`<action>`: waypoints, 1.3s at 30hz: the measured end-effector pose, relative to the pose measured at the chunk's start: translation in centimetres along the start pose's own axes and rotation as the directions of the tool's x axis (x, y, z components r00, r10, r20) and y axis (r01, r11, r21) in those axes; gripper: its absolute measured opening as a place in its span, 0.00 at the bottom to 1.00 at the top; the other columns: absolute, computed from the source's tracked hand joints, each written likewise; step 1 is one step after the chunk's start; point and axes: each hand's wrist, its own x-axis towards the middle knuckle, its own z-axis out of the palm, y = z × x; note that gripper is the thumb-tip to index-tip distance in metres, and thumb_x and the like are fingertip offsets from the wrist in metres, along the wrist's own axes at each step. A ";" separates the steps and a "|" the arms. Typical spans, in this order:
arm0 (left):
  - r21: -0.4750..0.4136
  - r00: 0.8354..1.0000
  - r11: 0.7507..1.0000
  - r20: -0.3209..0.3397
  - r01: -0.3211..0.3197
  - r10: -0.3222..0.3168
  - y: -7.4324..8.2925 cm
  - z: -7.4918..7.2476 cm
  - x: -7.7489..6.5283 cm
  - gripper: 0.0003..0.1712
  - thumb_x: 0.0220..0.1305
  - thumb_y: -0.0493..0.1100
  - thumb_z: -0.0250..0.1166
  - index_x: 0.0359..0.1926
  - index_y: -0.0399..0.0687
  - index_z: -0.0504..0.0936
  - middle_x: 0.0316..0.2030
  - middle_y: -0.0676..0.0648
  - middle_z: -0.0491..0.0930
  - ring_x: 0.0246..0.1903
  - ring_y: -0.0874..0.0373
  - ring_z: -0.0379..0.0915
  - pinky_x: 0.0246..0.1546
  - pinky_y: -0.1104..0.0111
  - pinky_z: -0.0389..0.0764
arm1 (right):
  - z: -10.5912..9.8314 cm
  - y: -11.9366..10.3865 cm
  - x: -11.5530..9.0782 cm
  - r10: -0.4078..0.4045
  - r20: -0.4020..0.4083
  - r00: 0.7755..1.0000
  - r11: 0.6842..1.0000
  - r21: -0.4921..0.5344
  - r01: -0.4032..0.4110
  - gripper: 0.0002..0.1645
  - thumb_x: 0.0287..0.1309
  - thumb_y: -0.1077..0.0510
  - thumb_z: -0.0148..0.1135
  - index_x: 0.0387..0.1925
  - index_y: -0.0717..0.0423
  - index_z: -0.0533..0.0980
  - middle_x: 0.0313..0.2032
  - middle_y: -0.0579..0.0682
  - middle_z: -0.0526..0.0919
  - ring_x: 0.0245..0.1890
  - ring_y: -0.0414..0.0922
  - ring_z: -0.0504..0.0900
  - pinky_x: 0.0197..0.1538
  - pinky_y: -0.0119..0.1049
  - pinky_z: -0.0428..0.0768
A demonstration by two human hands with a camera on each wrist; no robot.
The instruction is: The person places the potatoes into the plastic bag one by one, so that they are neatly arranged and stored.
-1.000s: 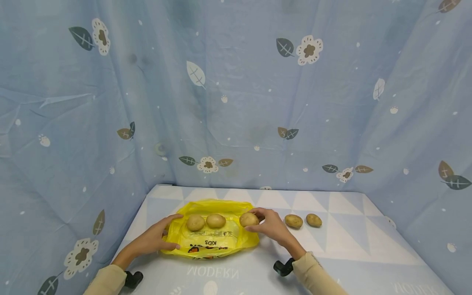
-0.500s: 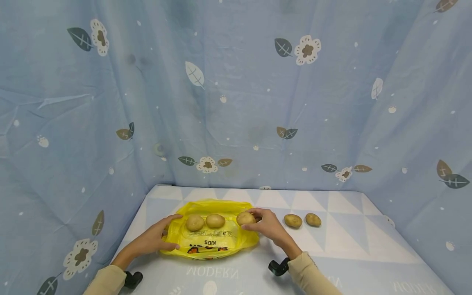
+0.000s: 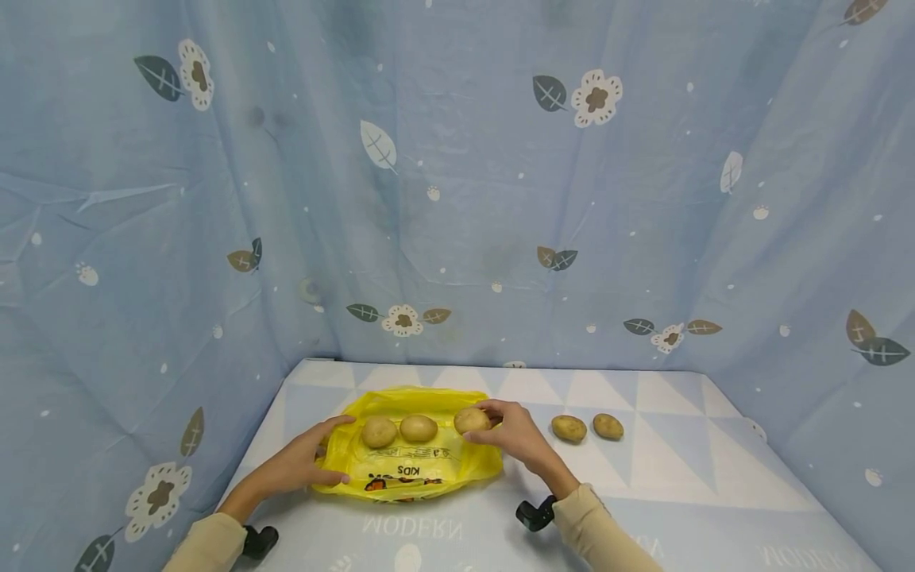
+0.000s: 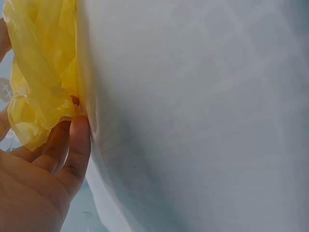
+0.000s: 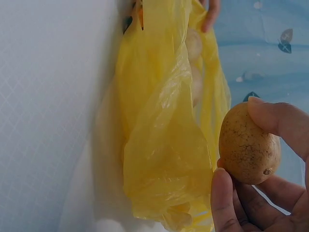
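A yellow plastic bag (image 3: 468, 469) lies on the table with its mouth spread and printing on its front. Two potatoes rest in it, a left potato (image 3: 379, 431) and a right potato (image 3: 418, 428). My left hand (image 3: 296, 462) holds the bag's left end, thumb and forefinger apart; the left wrist view shows its fingers around the gathered plastic (image 4: 41, 111). Between thumb and fingers, my right hand (image 3: 520, 437) grips a third potato (image 5: 248, 145) over the bag's right end. In the right wrist view that potato is beside the bag wall, held up.
To the right of the bag, two more potatoes lie on the table, a nearer potato (image 3: 569, 429) and a farther potato (image 3: 608, 427). A patterned cloth (image 3: 665, 469) covers the table. Blue printed curtains (image 3: 472, 199) hang behind and at both sides.
My right hand has moved a little leftward, carrying its potato further over the bag. My left hand, the bag and the other potatoes stay where they were.
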 end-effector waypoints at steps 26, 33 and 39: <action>-0.017 1.000 1.000 0.009 -0.012 0.013 0.2 0.1 0.1 0.55 0.52 0.48 0.82 0.77 0.48 0.63 0.75 0.34 0.58 0.72 0.34 0.57 0.64 0.38 0.69 | 3.7 -1.6 1.0 -0.084 0.026 0.996 0.996 -0.034 0.085 0.31 0.48 0.47 0.83 0.55 0.47 0.84 0.41 0.39 0.85 0.43 0.41 0.80 0.45 0.38 0.81; -0.003 1.000 1.000 -0.006 0.000 0.000 0.1 0.1 0.2 0.56 0.50 0.48 0.83 0.76 0.48 0.63 0.75 0.34 0.59 0.71 0.34 0.58 0.63 0.38 0.70 | 4.9 -2.0 1.1 -0.085 0.039 0.996 0.996 -0.033 0.087 0.31 0.47 0.46 0.84 0.54 0.48 0.83 0.42 0.38 0.84 0.43 0.41 0.80 0.46 0.38 0.80; 0.004 1.000 1.000 -0.010 0.010 -0.010 0.1 0.1 0.0 0.56 0.50 0.48 0.84 0.76 0.48 0.64 0.75 0.33 0.60 0.71 0.33 0.58 0.63 0.38 0.71 | 6.1 -2.7 1.1 -0.103 0.043 0.994 0.993 -0.049 0.105 0.33 0.45 0.45 0.85 0.53 0.49 0.83 0.41 0.38 0.84 0.41 0.40 0.80 0.44 0.35 0.80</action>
